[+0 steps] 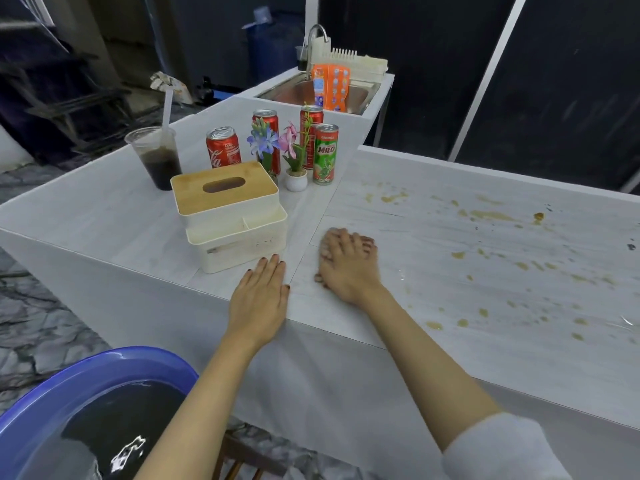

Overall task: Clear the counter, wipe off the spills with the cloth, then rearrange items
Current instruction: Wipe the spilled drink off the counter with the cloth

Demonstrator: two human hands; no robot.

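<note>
Brown spills (491, 214) dot the right part of the white counter (104, 216). My right hand (346, 265) presses flat on the counter left of the spills, blurred by motion, with a bit of pale cloth (325, 249) showing under its fingers. Resting flat at the counter's near edge, my left hand (259, 299) has its fingers apart and holds nothing. Grouped on the left part are a wooden-lidded tissue box (225, 192) stacked on a white organiser (239, 240), a cup of dark drink (159, 157), a Coke can (223, 147), a Milo can (325, 154) and two small flower pots (296, 180).
Two taller red cans (311, 116) stand behind the flowers. Farther back are a sink (360, 98), an orange packet (330, 86) and a dish rack (360, 62). A blue basin (104, 368) of water sits low at my left, below the counter.
</note>
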